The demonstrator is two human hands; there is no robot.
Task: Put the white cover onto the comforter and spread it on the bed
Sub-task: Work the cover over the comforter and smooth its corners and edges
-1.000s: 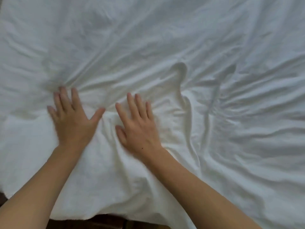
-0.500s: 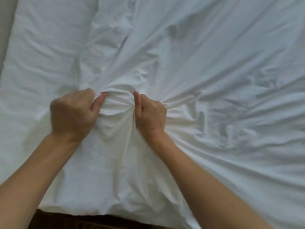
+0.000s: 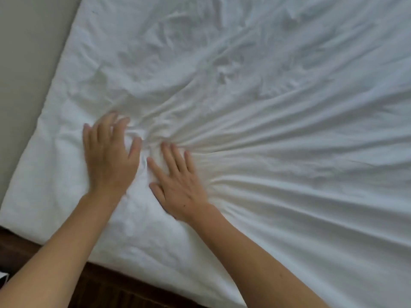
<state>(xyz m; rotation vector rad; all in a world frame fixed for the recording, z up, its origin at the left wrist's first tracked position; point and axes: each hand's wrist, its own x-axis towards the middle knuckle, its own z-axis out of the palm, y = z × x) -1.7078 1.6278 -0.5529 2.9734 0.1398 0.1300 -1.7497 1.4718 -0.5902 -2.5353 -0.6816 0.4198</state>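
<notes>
Head view — steeply down, close.

plain white cover (image 3: 278,107), dark brown floor (image 3: 124,287)

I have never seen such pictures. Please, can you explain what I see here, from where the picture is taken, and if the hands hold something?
No machine is here: a person wears a camera on the head, which looks forward and down. You see the person's own left hand and right hand. Both lie flat, fingers straight, on a white cover spread over a bed. They press it; neither has a grip on it. Creases fan out from the hands. The dark wooden bed edge shows below.
</notes>
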